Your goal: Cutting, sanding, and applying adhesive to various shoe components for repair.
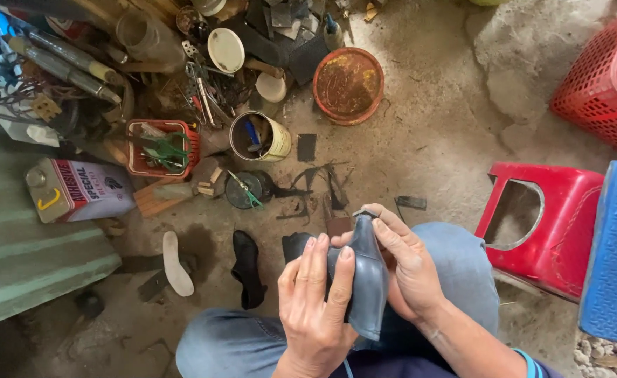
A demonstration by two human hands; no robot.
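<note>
Above my knees, near the red stool (546, 224), my left hand (315, 308) and right hand (406, 269) both gripped the dark shoe upper (368, 280). Risk: loosened fingers could drop it onto the dusty floor (434, 119).

The hands (364, 280) cover much of the dark shoe (368, 280); the red basket (602, 84) is cut off.
</note>
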